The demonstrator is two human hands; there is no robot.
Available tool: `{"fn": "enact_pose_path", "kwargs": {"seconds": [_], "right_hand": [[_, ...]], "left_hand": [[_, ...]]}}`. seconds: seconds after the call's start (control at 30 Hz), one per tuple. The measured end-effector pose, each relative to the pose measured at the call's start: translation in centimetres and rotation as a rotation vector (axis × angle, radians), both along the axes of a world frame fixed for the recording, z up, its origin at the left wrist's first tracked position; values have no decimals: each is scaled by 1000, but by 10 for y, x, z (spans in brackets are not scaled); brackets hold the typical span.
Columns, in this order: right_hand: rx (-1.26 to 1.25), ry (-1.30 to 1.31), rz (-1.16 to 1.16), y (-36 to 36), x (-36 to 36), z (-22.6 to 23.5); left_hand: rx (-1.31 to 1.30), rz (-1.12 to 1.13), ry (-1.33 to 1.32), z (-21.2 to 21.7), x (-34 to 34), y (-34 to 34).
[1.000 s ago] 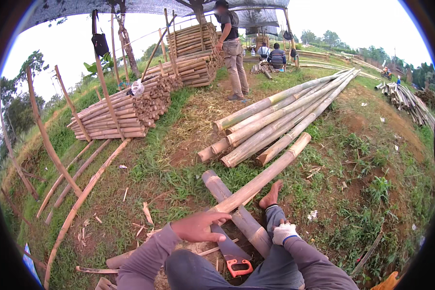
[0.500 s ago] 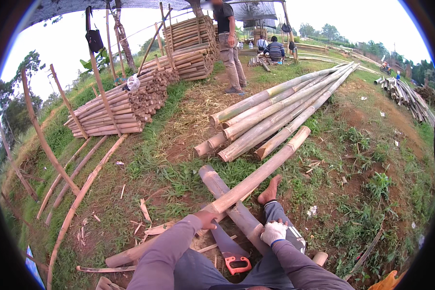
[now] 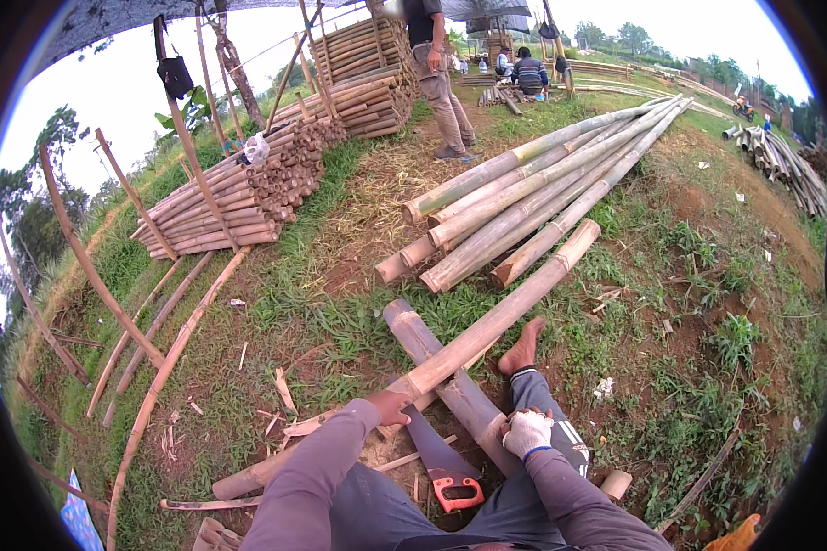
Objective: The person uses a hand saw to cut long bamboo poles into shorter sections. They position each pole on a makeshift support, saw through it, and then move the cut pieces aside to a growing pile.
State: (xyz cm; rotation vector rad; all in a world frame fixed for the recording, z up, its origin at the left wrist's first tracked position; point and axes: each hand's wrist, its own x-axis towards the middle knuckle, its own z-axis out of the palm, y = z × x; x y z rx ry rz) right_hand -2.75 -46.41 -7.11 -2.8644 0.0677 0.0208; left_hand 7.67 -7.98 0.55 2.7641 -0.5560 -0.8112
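I sit on the ground with one bare foot stretched forward. My left hand [image 3: 390, 407] grips a long bamboo pole [image 3: 505, 312] that runs from the lower left up to the right. That pole lies across a thicker grey bamboo section [image 3: 432, 354]. My right hand [image 3: 526, 432], in a white glove, rests closed on the lower end of the thick section beside my knee. A hand saw with an orange and black handle [image 3: 448, 477] lies on the ground between my arms.
A pile of long green-tan bamboo poles [image 3: 542, 184] lies ahead. Stacks of cut bamboo [image 3: 248, 193] stand at the left. A person [image 3: 441, 73] stands beyond the pile and another sits farther back. Thin leaning stakes [image 3: 92, 266] rise at the left.
My left hand moved from open above the pole to gripping it. My gloved right hand came down onto the thick section. My view tipped slightly downward.
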Motion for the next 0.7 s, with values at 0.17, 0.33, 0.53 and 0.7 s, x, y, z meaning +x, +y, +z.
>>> {"fn": "enact_pose_path", "kwargs": {"seconds": [0.17, 0.33, 0.53, 0.7], "right_hand": [[-33, -19, 27, -4, -4, 1], [-2, 3, 20, -3, -5, 8], [-1, 81, 18, -3, -4, 20], [-8, 117, 18, -2, -3, 23]], "left_hand": [[9, -19, -20, 6, -3, -5], [-23, 9, -43, -5, -4, 8], [4, 36, -22, -2, -4, 11], [10, 36, -41, 2, -5, 10]]}}
